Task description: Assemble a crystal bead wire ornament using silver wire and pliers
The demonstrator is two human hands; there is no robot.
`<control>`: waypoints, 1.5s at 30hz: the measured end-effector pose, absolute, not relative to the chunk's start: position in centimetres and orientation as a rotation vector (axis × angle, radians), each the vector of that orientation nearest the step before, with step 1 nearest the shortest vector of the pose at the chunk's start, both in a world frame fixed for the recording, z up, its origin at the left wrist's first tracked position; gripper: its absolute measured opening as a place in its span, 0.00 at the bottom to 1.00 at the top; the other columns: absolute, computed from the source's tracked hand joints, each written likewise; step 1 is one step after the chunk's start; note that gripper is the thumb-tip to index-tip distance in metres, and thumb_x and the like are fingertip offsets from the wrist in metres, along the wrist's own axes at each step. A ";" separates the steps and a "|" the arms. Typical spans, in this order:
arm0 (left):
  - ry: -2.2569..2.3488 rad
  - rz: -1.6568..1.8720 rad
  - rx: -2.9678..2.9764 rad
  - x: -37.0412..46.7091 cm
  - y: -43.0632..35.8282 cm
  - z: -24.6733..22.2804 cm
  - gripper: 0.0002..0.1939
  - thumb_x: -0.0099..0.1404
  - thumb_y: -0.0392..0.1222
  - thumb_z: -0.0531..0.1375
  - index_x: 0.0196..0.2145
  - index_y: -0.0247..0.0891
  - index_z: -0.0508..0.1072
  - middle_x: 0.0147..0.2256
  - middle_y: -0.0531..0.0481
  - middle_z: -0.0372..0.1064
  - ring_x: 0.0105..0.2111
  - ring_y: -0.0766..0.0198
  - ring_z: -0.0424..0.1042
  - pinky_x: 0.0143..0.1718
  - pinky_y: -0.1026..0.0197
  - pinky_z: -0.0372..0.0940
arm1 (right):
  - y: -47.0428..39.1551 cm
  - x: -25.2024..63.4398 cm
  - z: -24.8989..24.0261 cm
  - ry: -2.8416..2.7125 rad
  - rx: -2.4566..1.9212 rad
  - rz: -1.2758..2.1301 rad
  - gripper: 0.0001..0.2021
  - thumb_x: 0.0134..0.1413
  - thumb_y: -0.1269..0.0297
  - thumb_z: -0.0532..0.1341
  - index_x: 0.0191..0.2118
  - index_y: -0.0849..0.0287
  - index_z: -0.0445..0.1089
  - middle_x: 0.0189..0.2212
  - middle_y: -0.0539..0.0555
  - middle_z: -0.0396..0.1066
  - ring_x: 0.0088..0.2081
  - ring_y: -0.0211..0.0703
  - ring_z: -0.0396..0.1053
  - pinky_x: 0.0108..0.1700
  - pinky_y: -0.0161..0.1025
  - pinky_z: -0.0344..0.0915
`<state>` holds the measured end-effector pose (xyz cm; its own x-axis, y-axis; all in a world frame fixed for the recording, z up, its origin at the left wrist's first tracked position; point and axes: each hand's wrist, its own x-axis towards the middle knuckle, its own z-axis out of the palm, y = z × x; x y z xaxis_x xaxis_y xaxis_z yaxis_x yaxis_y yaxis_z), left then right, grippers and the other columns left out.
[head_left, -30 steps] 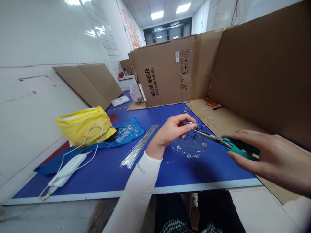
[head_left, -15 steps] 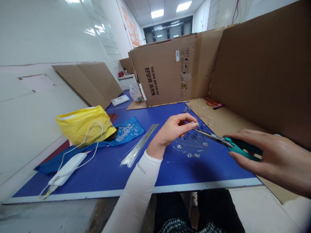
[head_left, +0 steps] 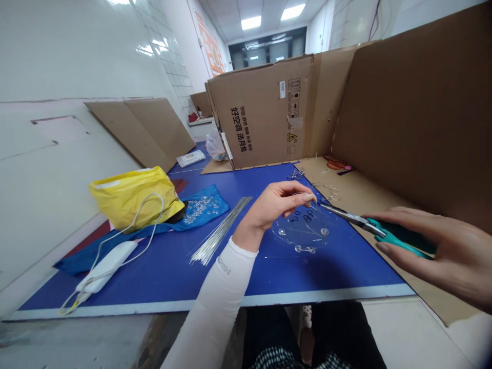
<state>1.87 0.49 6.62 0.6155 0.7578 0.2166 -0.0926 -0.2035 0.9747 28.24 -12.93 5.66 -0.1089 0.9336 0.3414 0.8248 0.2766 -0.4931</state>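
Note:
My left hand (head_left: pixel 280 204) is closed in a pinch over the table, thumb against fingertips. Between them is a thin clear wire or strand, and its loop hangs below with several clear round beads (head_left: pixel 312 250). My right hand (head_left: pixel 438 251) grips a pair of long-nosed pliers (head_left: pixel 359 222) by the teal handles. The plier tips point left and stand a short way right of my left fingertips. Small dark rings (head_left: pixel 308 215) show behind the strand. Whether the plier jaws hold anything is too small to tell.
Straight wires (head_left: pixel 221 230) lie in a bundle left of my arm. Loose clear beads (head_left: pixel 202 209) rest on a blue cloth (head_left: pixel 219 197) by a yellow bag (head_left: pixel 134 200). A white power strip (head_left: pixel 109 266) is front left. Orange scissors (head_left: pixel 336 164) lie near tall cardboard (head_left: pixel 265 118).
My right hand and the pliers have moved right and slightly down, so the tips are farther from my left fingertips. My left hand keeps its pinch, nearly unmoved.

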 end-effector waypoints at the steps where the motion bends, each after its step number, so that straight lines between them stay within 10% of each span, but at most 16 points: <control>1: 0.567 0.841 1.571 1.9 0.4 6.7 0.15 0.57 0.50 0.70 0.34 0.36 0.79 0.28 0.53 0.73 0.18 0.78 0.57 0.18 0.68 0.50 | -12.8 28.5 5.5 -1.975 -1.576 0.299 0.27 0.57 0.40 0.62 0.58 0.47 0.73 0.53 0.55 0.77 0.48 0.54 0.77 0.46 0.45 0.77; 45: 0.515 0.778 1.502 2.3 0.0 6.6 0.15 0.56 0.48 0.71 0.32 0.34 0.76 0.26 0.58 0.68 0.17 0.79 0.57 0.18 0.69 0.50 | -12.1 27.0 6.8 -1.970 -1.600 0.492 0.24 0.53 0.42 0.61 0.48 0.52 0.82 0.40 0.56 0.83 0.37 0.54 0.81 0.37 0.43 0.79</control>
